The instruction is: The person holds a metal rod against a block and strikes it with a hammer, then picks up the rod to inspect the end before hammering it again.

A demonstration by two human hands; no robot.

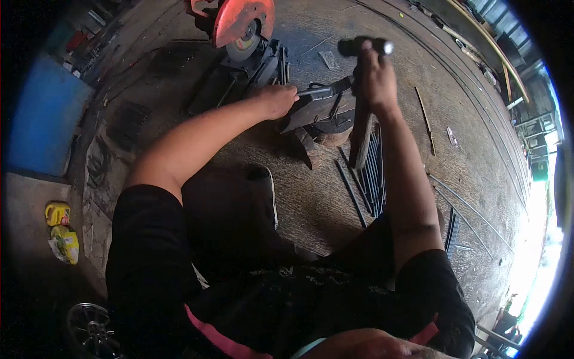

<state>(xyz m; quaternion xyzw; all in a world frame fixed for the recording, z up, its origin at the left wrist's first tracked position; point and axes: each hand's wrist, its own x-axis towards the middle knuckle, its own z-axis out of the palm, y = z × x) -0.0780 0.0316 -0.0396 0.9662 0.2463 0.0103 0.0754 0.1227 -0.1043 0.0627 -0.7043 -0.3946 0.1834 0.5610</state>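
My left hand [279,101] is closed round one end of a thin metal rod [314,91], which lies over a dark metal block [311,112] on a low wooden stump [335,137]. My right hand [376,78] grips a hammer [365,46] close under its head, raised just right of the block. The hammer's wooden handle [360,134] hangs down below the hand. Several dark metal rods [372,173] lie on the floor beyond the handle, beside the stump.
A cut-off saw with a red guard [242,24] stands ahead, left of the block. Long rods [469,206] lie on the floor at the right. A blue panel [45,113], yellow containers [58,213] and a wheel [94,330] are at the left.
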